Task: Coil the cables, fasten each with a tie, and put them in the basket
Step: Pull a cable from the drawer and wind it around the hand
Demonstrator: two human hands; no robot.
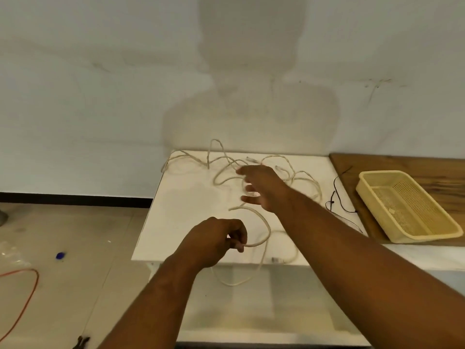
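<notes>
A long cream cable (pixel 221 159) lies in loose tangled loops across the white table (pixel 186 197). My left hand (pixel 216 240) is near the table's front edge, fingers pinched shut on one stretch of that cable, which arcs up and right from the fingers. My right hand (pixel 261 187) reaches over the middle of the table with fingers spread, above the tangle, touching or just over a strand. A loop of the cable hangs below the front edge. The yellow plastic basket (pixel 367 195) stands to the right, with nothing visible inside.
A thin black cable (pixel 334 197) lies on the table's right side, running toward the wooden board (pixel 402 165) that carries the basket. An orange cord (pixel 32 280), a blue cap and a dark tool lie on the floor at the left. A wall stands close behind.
</notes>
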